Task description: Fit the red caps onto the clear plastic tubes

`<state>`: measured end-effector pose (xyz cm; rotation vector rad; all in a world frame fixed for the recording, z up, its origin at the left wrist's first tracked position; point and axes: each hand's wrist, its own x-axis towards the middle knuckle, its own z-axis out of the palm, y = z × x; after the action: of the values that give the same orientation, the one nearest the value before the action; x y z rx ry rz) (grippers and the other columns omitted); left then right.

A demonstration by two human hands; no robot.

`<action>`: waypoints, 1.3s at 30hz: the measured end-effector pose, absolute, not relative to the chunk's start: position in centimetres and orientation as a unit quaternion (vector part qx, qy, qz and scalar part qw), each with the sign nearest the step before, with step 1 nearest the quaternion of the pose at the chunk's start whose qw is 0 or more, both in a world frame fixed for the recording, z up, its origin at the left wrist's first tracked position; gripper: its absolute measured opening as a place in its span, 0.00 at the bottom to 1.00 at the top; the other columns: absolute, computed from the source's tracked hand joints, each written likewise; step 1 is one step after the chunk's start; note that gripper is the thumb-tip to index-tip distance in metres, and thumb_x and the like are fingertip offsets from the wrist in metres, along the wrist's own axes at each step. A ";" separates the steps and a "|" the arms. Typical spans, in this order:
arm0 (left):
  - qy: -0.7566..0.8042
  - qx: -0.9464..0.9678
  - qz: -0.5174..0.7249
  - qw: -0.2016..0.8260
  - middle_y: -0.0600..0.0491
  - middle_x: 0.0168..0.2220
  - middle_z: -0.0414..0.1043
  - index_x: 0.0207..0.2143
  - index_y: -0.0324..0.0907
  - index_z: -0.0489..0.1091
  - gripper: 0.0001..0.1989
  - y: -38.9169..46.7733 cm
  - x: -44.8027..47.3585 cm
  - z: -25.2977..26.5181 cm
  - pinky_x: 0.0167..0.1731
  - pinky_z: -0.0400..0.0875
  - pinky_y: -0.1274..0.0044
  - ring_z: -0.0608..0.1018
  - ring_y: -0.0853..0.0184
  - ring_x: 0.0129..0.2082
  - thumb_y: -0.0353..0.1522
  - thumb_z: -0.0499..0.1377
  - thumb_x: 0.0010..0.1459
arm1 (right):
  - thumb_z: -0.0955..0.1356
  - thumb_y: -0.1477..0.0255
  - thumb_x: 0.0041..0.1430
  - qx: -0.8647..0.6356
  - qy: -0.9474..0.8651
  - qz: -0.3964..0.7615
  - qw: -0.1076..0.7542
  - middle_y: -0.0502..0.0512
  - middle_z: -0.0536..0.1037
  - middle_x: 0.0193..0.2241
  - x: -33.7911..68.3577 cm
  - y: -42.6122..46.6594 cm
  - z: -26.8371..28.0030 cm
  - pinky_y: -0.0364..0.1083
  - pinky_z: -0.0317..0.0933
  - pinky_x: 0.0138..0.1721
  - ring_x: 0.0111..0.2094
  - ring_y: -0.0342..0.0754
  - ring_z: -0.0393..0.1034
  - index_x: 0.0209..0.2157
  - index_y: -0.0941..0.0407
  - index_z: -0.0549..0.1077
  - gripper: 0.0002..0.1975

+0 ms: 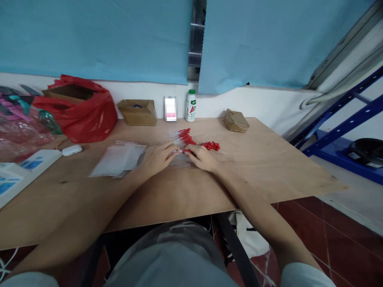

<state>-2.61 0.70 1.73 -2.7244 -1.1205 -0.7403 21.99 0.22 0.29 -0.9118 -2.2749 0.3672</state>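
At the middle of the wooden table point(191, 191), my left hand point(158, 157) pinches a thin clear rod point(178, 151) that points right. My right hand point(202, 157) is closed on a small red tip point(186, 150) at the rod's right end. Several bare thin rods point(181, 161) lie beneath and between my hands. Just beyond is a bunch of similar rods with red tips point(187, 137). A heap of small red pieces point(212, 146) sits beside my right fingers. Left of my left hand are flat clear plastic bags point(118, 159).
Along the back stand a red plastic bag point(83, 115), an open cardboard box point(137, 113), a lit phone-like screen point(170, 109), a white bottle point(191, 105) and a brown packet point(236, 120). A power strip point(32, 171) and white case point(72, 150) lie left.
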 end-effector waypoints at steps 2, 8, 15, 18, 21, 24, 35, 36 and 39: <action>-0.380 -0.893 -0.235 0.059 0.49 0.45 0.79 0.50 0.46 0.76 0.19 0.3 -2.3 2.0 0.36 0.67 0.72 0.79 0.63 0.38 0.44 0.49 0.75 | 0.61 0.64 0.76 -0.351 -0.868 0.148 0.318 0.54 0.79 0.37 22.2 0.3 0.4 0.45 0.60 0.43 0.36 0.47 0.71 0.43 0.56 0.73 0.14; -0.369 -0.908 -0.197 0.030 0.49 0.45 0.80 0.49 0.45 0.74 0.19 0.0 -1.6 1.6 0.38 0.68 0.72 0.81 0.62 0.41 0.40 0.45 0.77 | 0.60 0.63 0.78 -0.355 -0.875 0.124 0.306 0.55 0.79 0.37 21.9 0.0 0.4 0.44 0.59 0.43 0.37 0.47 0.71 0.42 0.55 0.74 0.15; -0.380 -0.905 -0.192 -0.009 0.51 0.33 0.79 0.43 0.45 0.74 0.18 0.1 -1.6 1.4 0.31 0.63 0.73 0.79 0.62 0.31 0.39 0.45 0.76 | 0.60 0.60 0.77 -0.320 -0.858 0.228 0.331 0.50 0.73 0.30 22.5 -0.3 2.2 0.43 0.59 0.39 0.32 0.45 0.66 0.34 0.55 0.72 0.19; -0.398 -0.893 -0.210 0.001 0.51 0.30 0.78 0.40 0.46 0.75 0.20 -0.2 -1.1 1.6 0.31 0.62 0.73 0.78 0.62 0.29 0.40 0.46 0.76 | 0.61 0.55 0.74 -0.334 -0.837 0.266 0.343 0.48 0.67 0.27 22.9 -0.3 2.8 0.43 0.57 0.36 0.30 0.44 0.62 0.29 0.55 0.69 0.23; -0.414 -0.881 -0.229 0.022 0.51 0.28 0.76 0.39 0.46 0.74 0.21 -0.4 -0.3 1.9 0.29 0.61 0.73 0.77 0.62 0.27 0.41 0.45 0.76 | 0.62 0.52 0.73 -0.366 -0.808 0.277 0.368 0.47 0.65 0.26 22.4 -0.1 2.4 0.43 0.55 0.34 0.30 0.44 0.60 0.28 0.55 0.67 0.24; -0.422 -0.872 -0.245 0.042 0.52 0.27 0.77 0.39 0.46 0.74 0.21 -0.4 0.1 2.0 0.28 0.59 0.73 0.76 0.64 0.26 0.40 0.45 0.76 | 0.62 0.51 0.72 -0.390 -0.775 0.286 0.406 0.47 0.64 0.24 21.7 0.4 1.8 0.43 0.53 0.32 0.28 0.43 0.59 0.27 0.54 0.67 0.25; -0.482 -0.809 -0.335 0.014 0.51 0.35 0.79 0.41 0.45 0.74 0.18 -0.4 -1.3 1.4 0.37 0.68 0.72 0.78 0.62 0.35 0.36 0.45 0.76 | 0.60 0.55 0.75 -0.473 -0.707 0.125 0.510 0.49 0.67 0.23 27.3 1.7 3.0 0.45 0.54 0.31 0.26 0.46 0.61 0.29 0.54 0.68 0.23; -0.484 -0.798 -0.359 0.030 0.49 0.40 0.79 0.45 0.45 0.73 0.16 -0.7 -1.0 1.6 0.40 0.69 0.71 0.79 0.61 0.40 0.36 0.46 0.76 | 0.60 0.57 0.76 -0.455 -0.755 0.108 0.460 0.51 0.70 0.25 26.6 1.3 2.8 0.46 0.56 0.34 0.29 0.47 0.64 0.30 0.54 0.69 0.22; -0.456 -0.805 -0.367 0.097 0.43 0.52 0.75 0.54 0.43 0.71 0.15 -1.4 -0.1 2.3 0.52 0.69 0.65 0.76 0.54 0.53 0.38 0.50 0.74 | 0.59 0.60 0.78 -0.416 -0.841 0.037 0.345 0.56 0.75 0.33 23.9 0.3 2.1 0.47 0.57 0.41 0.36 0.50 0.68 0.36 0.55 0.72 0.19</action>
<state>-0.11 -1.42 2.27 -2.3843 -1.3496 -1.0871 23.94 0.30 2.08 -1.0792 -2.1838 0.0971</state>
